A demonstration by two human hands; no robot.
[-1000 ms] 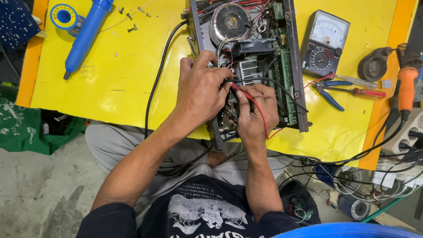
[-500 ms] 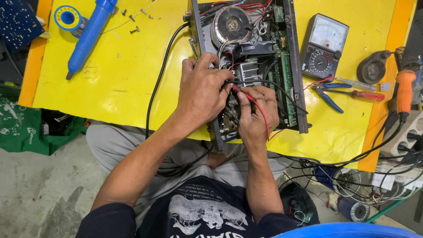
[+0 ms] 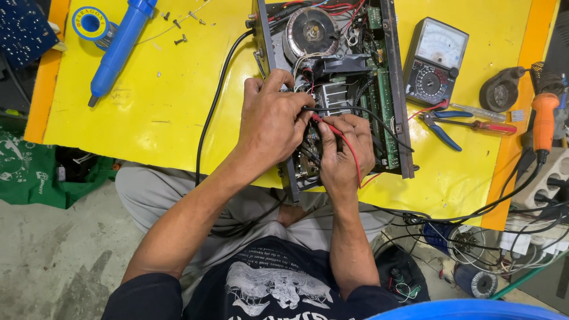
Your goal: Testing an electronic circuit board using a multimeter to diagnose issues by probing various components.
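Observation:
An opened electronic chassis (image 3: 388,89) with a round transformer (image 3: 311,29), a heatsink and circuit boards lies on a yellow table (image 3: 166,95). My left hand (image 3: 269,118) is closed on a black test probe, its tip pressed into the board near the heatsink. My right hand (image 3: 347,151) grips a red test probe (image 3: 325,123) pointed at the same spot, its red lead curving back over my fingers. The two hands touch each other over the near end of the chassis. An analog multimeter (image 3: 434,59) lies just right of the chassis.
A blue desoldering pump (image 3: 118,50), a solder spool (image 3: 90,22) and loose screws (image 3: 178,40) lie at the far left. Blue-handled pliers (image 3: 441,127), a red screwdriver (image 3: 489,126), an orange-handled soldering iron (image 3: 543,121) and tangled cables (image 3: 474,237) crowd the right. A black power cord (image 3: 213,112) runs off the table.
Both hands stay on the probes at the same spot on the board. Only the camera view shifts slightly.

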